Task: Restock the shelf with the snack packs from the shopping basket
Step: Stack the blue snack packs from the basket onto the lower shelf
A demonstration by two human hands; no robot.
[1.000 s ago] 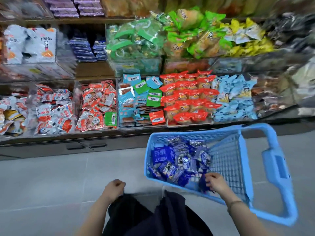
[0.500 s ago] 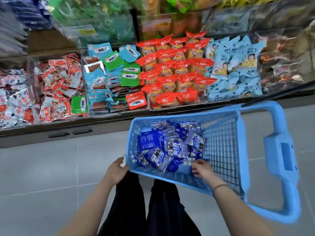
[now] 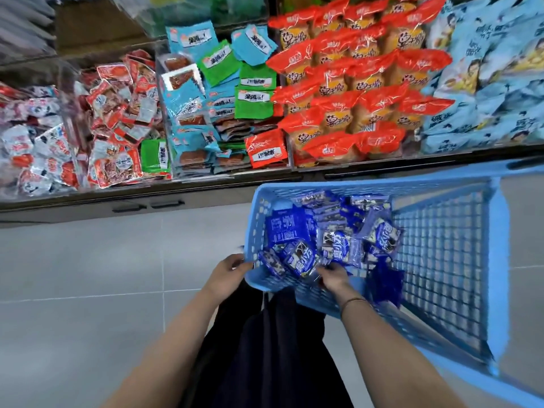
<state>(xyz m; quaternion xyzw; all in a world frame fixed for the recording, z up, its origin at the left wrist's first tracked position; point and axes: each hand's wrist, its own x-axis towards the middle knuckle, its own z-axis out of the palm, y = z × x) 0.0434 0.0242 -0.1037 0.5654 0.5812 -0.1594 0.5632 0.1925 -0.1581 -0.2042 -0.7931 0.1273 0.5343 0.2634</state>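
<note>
- Head view: the person is gathering stock from the blue shopping basket [image 3: 441, 260], which is sitting near the shelf [image 3: 176, 191].
- The blue snack packs [image 3: 335, 248] are lying heaped in the basket's left part.
- The left hand [image 3: 232, 267] is curling its fingers round the basket's near corner rim.
- The right hand [image 3: 332, 276] is reaching in with its fingers bent onto the nearest packs; whether it is pinching one is unclear.
- The next move is likely calling for a firm pinch and a lift clear of the wall.

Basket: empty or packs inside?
Partly full. Blue snack packs are piled at the left end of the basket; its right half is bare mesh. The right hand is among the packs; the left hand holds the rim.
</note>
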